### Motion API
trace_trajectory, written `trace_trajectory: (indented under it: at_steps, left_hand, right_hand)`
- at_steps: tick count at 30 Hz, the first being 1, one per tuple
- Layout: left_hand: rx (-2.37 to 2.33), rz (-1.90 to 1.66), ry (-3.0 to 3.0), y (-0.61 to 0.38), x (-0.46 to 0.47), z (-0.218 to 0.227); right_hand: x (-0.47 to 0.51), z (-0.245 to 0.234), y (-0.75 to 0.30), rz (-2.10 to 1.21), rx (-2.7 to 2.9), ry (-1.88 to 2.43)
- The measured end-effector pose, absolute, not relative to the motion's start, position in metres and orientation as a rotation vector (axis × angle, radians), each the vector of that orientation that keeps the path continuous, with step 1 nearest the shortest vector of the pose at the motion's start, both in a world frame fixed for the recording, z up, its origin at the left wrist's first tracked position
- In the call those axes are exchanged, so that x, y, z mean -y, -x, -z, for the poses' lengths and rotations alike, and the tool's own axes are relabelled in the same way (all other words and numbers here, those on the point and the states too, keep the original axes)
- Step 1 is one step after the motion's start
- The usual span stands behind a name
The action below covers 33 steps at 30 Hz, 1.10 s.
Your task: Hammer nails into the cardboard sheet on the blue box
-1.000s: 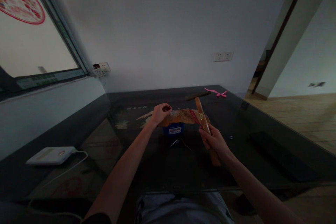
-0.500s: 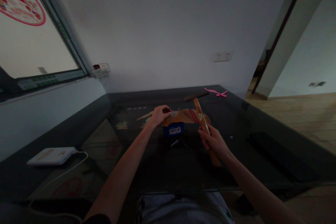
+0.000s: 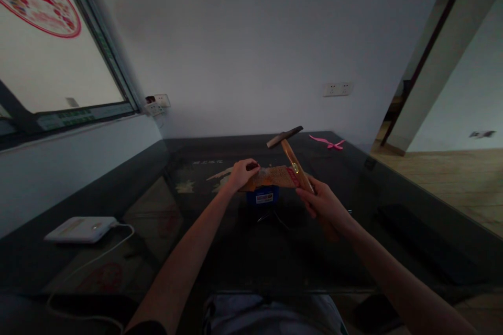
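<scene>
My right hand grips the wooden handle of a hammer, whose dark metal head is raised and tilted left above a brown board. The board lies across a small blue box on the dark glass table. My left hand rests on the board's left end, fingers pinched together on something small and dark that I cannot make out.
A white device with a cable lies at the left of the table. A pink ribbon sits at the far right corner. A dark flat object lies along the right edge. Wall sockets are behind, and a doorway opens at the right.
The hammer head has swung up and to the left, nearer over the board. My left hand has stayed on the board's left end.
</scene>
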<state>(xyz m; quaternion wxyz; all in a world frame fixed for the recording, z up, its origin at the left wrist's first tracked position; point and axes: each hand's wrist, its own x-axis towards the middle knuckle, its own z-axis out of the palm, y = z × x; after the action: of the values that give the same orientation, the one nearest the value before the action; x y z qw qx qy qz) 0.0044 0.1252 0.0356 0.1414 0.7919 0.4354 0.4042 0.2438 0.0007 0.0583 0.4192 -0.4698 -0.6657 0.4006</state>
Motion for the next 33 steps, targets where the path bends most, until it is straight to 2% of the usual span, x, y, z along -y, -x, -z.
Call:
trace_trajectory:
  at_steps: [17,27,33]
  left_hand:
    - [-1.366,-1.111,-2.268,-0.003,-0.124,-0.037]
    - [-1.364,-1.092,-2.278,-0.005,-0.122,-0.036]
    - [-1.407,-1.077,-2.287,-0.005,-0.119,-0.038]
  right_hand:
    - [-0.013,-0.135,-0.253,-0.757,2.212,1.442]
    - [-0.013,-0.150,-0.251,-0.758,2.269,1.443]
    - [-0.016,-0.136,-0.251,-0.818,2.263,1.484]
